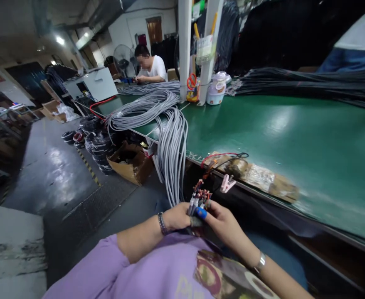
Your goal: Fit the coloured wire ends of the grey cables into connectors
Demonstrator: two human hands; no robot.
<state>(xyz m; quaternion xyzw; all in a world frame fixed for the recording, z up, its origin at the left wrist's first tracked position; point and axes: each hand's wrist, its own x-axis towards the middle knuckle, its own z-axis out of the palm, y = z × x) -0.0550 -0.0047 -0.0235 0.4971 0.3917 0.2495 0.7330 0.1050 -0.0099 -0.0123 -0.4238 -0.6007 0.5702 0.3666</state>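
A bunch of grey cable ends (194, 202) with short coloured wires fanning out of their tips is held close to my body, in front of the bench edge. My left hand (180, 216) is closed around the bunch from the left. From the other side my right hand (220, 216) grips the same ends, its thumb, covered in something blue, pressed on them. Its other fingers are partly hidden. Just beyond my hands, a pink clip (227, 183) sits at the table edge, beside a taped cardboard strip (260, 176) with red and black leads.
Long grey cables (173, 153) hang over the corner of the green table (282, 128). A post holds red-handled scissors (191, 82); a lidded cup (216, 89) stands nearby. Black cables (294, 85) lie behind. An open carton (131, 164) is on the floor. A person (157, 68) sits opposite.
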